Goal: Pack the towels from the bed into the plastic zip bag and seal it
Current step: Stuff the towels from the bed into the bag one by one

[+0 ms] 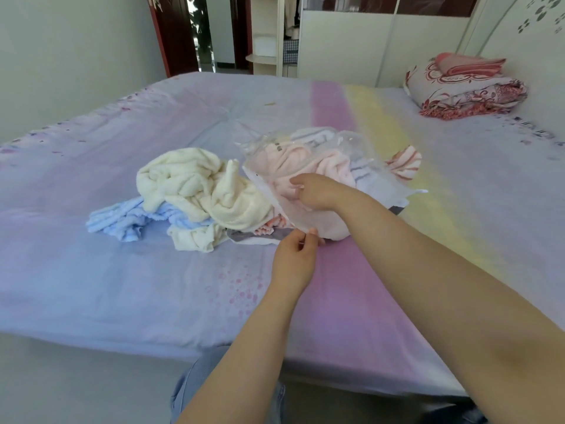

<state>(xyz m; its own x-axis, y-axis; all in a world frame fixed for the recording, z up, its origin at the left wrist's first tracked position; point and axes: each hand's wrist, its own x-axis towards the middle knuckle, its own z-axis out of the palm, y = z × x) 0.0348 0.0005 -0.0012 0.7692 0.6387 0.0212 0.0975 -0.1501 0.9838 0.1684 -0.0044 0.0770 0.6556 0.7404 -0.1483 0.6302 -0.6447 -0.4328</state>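
Plastic zip bag (308,191) edge pinched by left hand (295,255).

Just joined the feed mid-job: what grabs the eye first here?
The heap of loose towels in the middle of the bed: a big cream towel lying on a light blue one. Right beside it, the clear plastic zip bag already holds a pink towel, with the right hand pushing inside and the left hand pinching the bag's open edge. A folded red-patterned quilt sits at the far right corner.
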